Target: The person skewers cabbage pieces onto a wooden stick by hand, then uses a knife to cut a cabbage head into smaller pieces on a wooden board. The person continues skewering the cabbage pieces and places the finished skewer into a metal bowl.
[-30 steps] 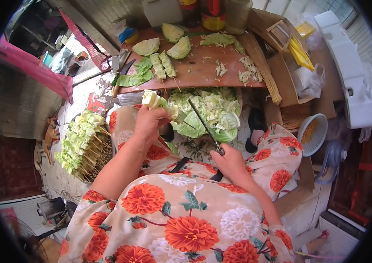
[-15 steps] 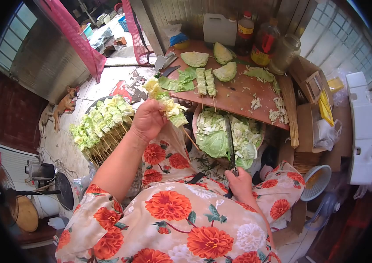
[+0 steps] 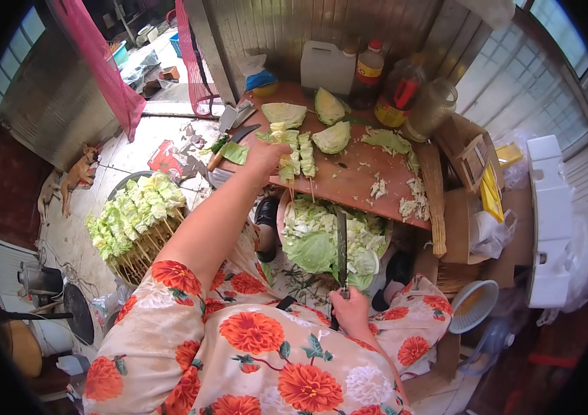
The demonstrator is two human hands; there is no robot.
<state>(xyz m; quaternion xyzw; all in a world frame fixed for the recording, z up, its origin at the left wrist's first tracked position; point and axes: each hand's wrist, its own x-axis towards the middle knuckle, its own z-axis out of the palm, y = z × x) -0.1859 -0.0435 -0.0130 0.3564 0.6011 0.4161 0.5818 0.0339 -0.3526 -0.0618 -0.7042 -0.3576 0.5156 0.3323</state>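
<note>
My left hand (image 3: 266,159) reaches to the wooden board, its fingers closed on a cabbage skewer (image 3: 284,167) that my hand partly covers. Right beside it lie two more skewers (image 3: 306,153) of folded pale-green cabbage, sticks pointing toward me. In my right hand (image 3: 350,308) is the handle of a long knife, and its dark blade (image 3: 341,242) points away from me over a basin of cut cabbage (image 3: 308,249). Behind the skewers are several cabbage wedges (image 3: 332,138). On the floor to the left, many cabbage skewers (image 3: 138,214) are heaped on a round container.
The wooden board (image 3: 356,176) also bears cabbage scraps, bottles (image 3: 366,72), a white jug (image 3: 327,66) and a glass jar (image 3: 432,107). Another knife (image 3: 235,142) lies at its left edge. Boxes (image 3: 498,221) stand at right; a dog (image 3: 79,173) lies at left.
My left hand has carried the cabbage skewer forward and right, from above my lap onto the board beside the two others. My right hand still grips the knife; the view has shifted slightly.
</note>
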